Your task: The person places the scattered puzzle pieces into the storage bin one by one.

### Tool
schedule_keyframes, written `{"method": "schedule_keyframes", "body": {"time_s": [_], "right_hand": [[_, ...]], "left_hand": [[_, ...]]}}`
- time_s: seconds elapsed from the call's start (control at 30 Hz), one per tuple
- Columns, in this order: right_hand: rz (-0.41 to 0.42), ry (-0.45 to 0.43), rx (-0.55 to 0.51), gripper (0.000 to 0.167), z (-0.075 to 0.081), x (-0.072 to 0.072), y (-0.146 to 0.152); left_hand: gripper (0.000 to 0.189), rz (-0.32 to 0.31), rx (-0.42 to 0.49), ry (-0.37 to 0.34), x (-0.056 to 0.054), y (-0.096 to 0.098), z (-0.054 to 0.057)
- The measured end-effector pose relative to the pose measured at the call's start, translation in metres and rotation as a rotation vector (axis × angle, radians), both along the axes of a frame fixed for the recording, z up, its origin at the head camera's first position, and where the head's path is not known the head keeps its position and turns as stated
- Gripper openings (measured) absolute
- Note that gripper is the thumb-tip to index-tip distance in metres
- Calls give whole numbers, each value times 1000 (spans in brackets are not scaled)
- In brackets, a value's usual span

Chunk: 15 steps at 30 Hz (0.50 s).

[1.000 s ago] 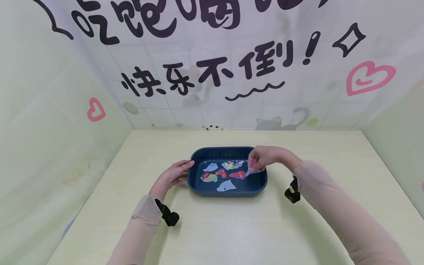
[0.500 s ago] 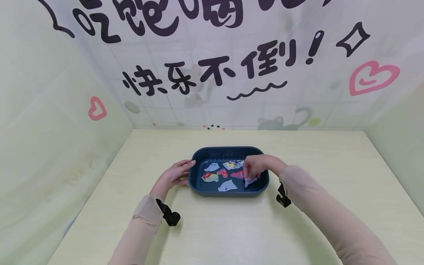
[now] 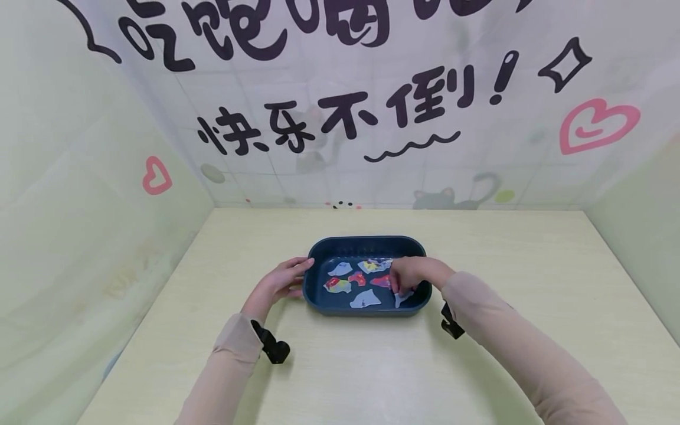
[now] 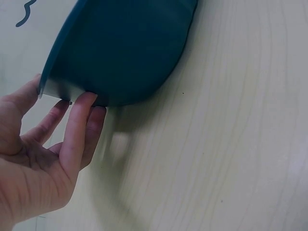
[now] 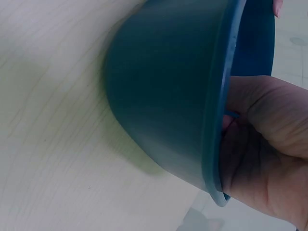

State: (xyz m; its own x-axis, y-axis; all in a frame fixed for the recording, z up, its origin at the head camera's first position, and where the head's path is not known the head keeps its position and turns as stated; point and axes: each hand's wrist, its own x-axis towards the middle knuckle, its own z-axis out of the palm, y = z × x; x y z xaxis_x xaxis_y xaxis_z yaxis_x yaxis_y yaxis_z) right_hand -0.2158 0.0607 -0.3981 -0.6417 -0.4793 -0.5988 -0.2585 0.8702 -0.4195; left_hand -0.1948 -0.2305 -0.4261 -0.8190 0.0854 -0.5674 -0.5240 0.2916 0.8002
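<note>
A dark blue tray (image 3: 363, 311) with rounded corners holds several irregular paper scraps, including a pale one (image 3: 364, 298), a red-and-yellow one (image 3: 337, 286) and a small red one (image 3: 357, 278). My left hand (image 3: 284, 278) grips the tray's left end, thumb on the rim and fingers against the outer wall, as the left wrist view shows. Reaching inside at the right end, my right hand (image 3: 408, 274) has curled fingers pinching a pale blue scrap (image 3: 402, 298) low near the tray floor. In the right wrist view the tray wall (image 5: 163, 86) hides most of those fingertips.
The tray stands on a light wooden table (image 3: 340, 366). A printed cloth backdrop (image 3: 340, 177) rises behind the table, with more cloth at both sides. Each wrist wears a black camera mount, such as the left one (image 3: 273, 349).
My right hand has moved down into the tray and toward its front right, bringing the pale blue scrap near the floor. My left hand stays on the tray's left end.
</note>
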Motion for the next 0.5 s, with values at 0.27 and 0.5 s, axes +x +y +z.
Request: {"method": "schedule_keyframes", "body": {"time_s": [0.27, 0.5], "right_hand": [[69, 175, -146, 12, 10, -5, 9], [-56, 291, -373, 17, 12, -5, 25]], "left_hand": [[59, 2, 0, 3, -1, 0, -1], [58, 19, -26, 22, 0, -5, -4]]}}
